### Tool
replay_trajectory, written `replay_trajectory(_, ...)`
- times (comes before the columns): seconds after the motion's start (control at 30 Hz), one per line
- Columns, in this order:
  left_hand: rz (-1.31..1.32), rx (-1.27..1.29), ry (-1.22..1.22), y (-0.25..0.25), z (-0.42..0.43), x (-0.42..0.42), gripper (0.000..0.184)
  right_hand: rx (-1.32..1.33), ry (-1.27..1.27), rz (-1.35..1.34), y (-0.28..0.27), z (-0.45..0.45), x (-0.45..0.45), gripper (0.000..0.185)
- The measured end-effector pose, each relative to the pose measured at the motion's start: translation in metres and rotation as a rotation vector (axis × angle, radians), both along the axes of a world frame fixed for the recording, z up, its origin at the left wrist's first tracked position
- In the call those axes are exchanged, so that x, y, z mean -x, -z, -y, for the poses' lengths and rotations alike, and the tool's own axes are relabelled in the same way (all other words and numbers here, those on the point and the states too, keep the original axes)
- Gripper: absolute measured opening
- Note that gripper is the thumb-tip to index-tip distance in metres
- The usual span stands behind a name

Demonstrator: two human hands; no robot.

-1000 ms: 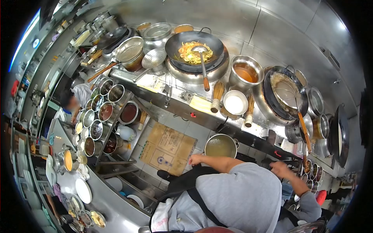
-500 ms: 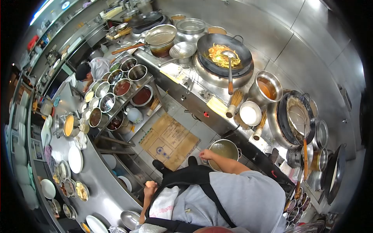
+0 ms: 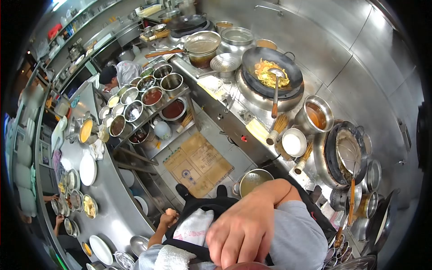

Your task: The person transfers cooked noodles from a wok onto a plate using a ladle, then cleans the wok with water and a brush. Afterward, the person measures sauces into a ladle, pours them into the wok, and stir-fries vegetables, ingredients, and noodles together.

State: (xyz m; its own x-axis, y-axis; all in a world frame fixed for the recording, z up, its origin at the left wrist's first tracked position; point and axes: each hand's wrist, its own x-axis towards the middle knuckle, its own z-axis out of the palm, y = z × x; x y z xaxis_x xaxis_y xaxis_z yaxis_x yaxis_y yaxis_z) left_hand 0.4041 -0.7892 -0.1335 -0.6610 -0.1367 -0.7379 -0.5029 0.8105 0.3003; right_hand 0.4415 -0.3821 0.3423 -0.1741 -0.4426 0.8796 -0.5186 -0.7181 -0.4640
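My right hand [image 3: 243,227] is raised close to the camera over my chest. Its fingers are curled; the fingertips and anything in them are hidden. A dark red curved edge [image 3: 248,266] shows just under it. At my left side, by the steel counter [image 3: 120,198], my left hand [image 3: 169,218] is closed with nothing visible in it. A white cloth [image 3: 194,225] with red lettering lies against my black apron between the hands. Noodles [image 3: 269,74] sit in a black wok [image 3: 252,58] on the range, and a wood-handled ladle [image 3: 276,90] rests in them.
A pot of liquid [image 3: 254,181] stands on the floor near my feet, beside flattened cardboard [image 3: 198,163]. Sauce pots [image 3: 153,96] fill the rack ahead. White plates [image 3: 88,170] lie on the left counter. A person [image 3: 119,74] bends over at the far left.
My right hand has risen from above the floor pot to in front of my chest, near the camera. My left hand stays low and closed. The view has shifted slightly.
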Motion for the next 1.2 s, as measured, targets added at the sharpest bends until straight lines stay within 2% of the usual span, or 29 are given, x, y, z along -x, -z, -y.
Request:
replay_trajectory(0.03,-0.034,0.034,0.021,0.003,0.003,0.006,0.074,0.041,-0.054,-0.073,-0.006,0.003,0.001,0.028)
replay_trajectory(0.17,-0.106,-0.048,0.196,0.055,0.029,0.029,0.076,0.035,-0.150,-0.047,-0.016,0.008,0.001,0.032)
replay_trajectory(0.2,-0.105,-0.042,0.170,0.048,0.027,0.027,0.076,0.007,-0.171,-0.068,-0.019,0.009,0.001,0.030)
replay_trajectory(0.27,-0.126,-0.051,0.275,0.035,0.021,0.035,0.076,-0.009,-0.241,-0.088,-0.021,0.007,0.006,0.029)
replay_trajectory(0.33,-0.035,-0.177,0.108,0.016,0.022,0.037,0.070,-0.225,-0.402,-0.115,-0.022,-0.003,0.015,0.021)
replay_trajectory(0.37,-0.091,-0.153,0.117,0.021,0.025,0.040,0.065,-0.209,-0.429,-0.120,-0.025,-0.003,0.017,0.028)
replay_trajectory(0.4,-0.145,-0.129,0.124,0.031,0.030,0.040,0.060,-0.212,-0.489,-0.120,-0.027,-0.004,0.019,0.028)
replay_trajectory(0.47,-0.102,-0.104,0.102,0.027,0.027,0.042,0.053,-0.124,-0.432,-0.076,-0.027,-0.008,0.022,0.026)
replay_trajectory(0.53,-0.034,-0.020,0.165,-0.016,0.012,0.044,0.055,-0.106,-0.507,-0.074,-0.019,-0.011,0.022,0.022)
replay_trajectory(0.6,0.028,0.036,0.197,-0.064,-0.006,0.045,0.057,-0.045,-0.438,-0.066,-0.020,-0.007,0.029,0.020)
replay_trajectory(0.63,0.005,0.049,0.265,-0.033,0.006,0.047,0.059,-0.070,-0.420,-0.100,-0.019,-0.007,0.031,0.019)
replay_trajectory(0.67,0.006,0.041,0.240,-0.040,0.003,0.043,0.059,-0.076,-0.446,-0.098,-0.021,-0.006,0.034,0.019)
replay_trajectory(0.73,-0.066,0.083,0.274,-0.076,-0.012,0.043,0.043,-0.252,-0.314,-0.225,-0.028,-0.006,0.036,0.019)
replay_trajectory(0.77,-0.071,0.087,0.276,-0.071,-0.012,0.044,0.043,-0.302,-0.272,-0.223,-0.029,-0.006,0.035,0.018)
replay_trajectory(0.8,-0.057,0.088,0.299,-0.060,-0.011,0.043,0.054,-0.300,-0.265,-0.230,-0.030,-0.007,0.035,0.018)
replay_trajectory(0.83,-0.045,0.089,0.319,-0.052,-0.011,0.042,0.066,-0.425,-0.223,-0.295,-0.032,-0.009,0.036,0.016)
replay_trajectory(0.87,-0.053,0.093,0.319,-0.049,-0.013,0.041,0.066,-0.551,-0.181,-0.359,-0.035,-0.009,0.037,0.016)
replay_trajectory(0.97,0.111,0.040,0.252,-0.046,-0.020,0.036,0.064,-0.584,-0.138,-0.343,-0.042,-0.009,0.039,0.016)
replay_trajectory(1.07,0.058,0.049,0.294,-0.047,-0.024,0.036,0.067,-0.558,-0.178,-0.326,-0.042,-0.009,0.041,0.017)
replay_trajectory(1.2,0.032,0.054,0.326,-0.039,-0.022,0.047,0.072,-0.488,-0.082,-0.248,-0.029,-0.010,0.024,0.017)
